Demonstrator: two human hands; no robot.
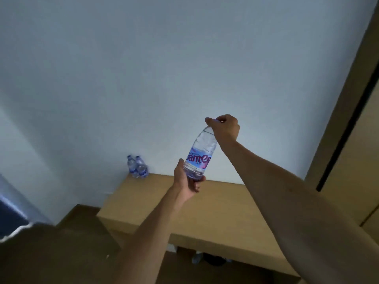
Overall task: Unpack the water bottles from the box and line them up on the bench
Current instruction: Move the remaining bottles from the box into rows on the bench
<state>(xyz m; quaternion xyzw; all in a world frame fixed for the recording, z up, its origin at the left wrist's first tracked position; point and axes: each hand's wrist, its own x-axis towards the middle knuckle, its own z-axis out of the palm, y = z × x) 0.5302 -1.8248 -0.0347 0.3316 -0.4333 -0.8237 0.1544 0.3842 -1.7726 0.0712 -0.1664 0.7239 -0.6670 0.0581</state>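
Bench (215, 212) — bottle (200, 156) in both hands

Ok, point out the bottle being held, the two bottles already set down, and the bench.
held bottle (198, 160), head view, on its label.
two standing bottles (137, 167), head view, where the pair meet at the bench's far left corner.
bench (215, 208), head view, on its bare top.

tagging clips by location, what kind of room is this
Probably a hotel room or bedroom, though that is a guess. A low wooden bench stands against a plain white wall, wood panelling runs along the right, and two small water bottles stand on the bench.
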